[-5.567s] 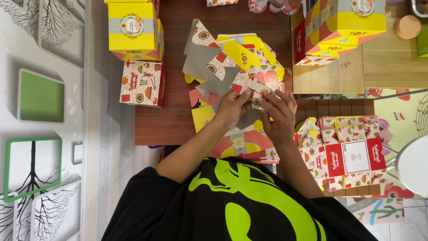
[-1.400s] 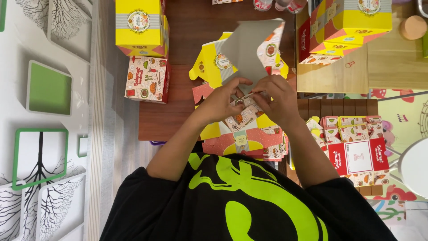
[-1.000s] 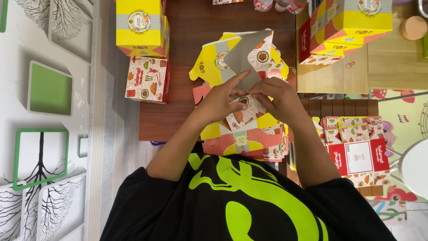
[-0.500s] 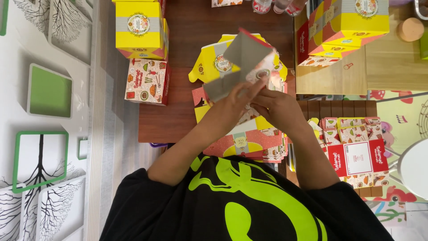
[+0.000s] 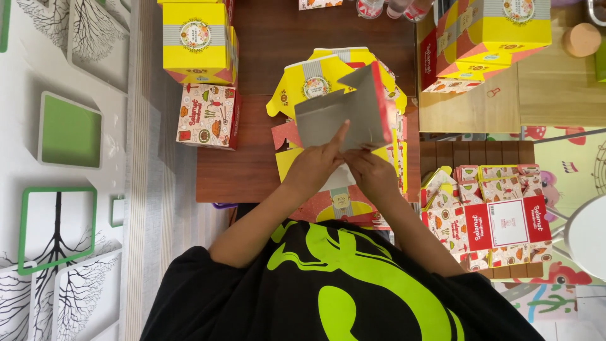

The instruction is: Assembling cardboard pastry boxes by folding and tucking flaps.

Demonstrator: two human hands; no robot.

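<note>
presently the half-folded carton blank (image 5: pixel 344 113), grey inside facing up, stands at twelve o'clock of both hands, left hand (image 5: pixel 315 165) and right hand (image 5: pixel 372 173) each closed on its lower edge.

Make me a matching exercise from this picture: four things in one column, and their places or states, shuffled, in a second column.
Things:
1. half-folded box
2. patterned closed box
3. wooden lid
4. flat red-and-white blanks

Places or states:
A. top right corner, on the pale wood table
B. held up by the left hand and right hand, grey inside showing
C. stacked right of the person
D. left edge of the dark table, below a yellow box

Pairs: 1-B, 2-D, 3-A, 4-C
</note>
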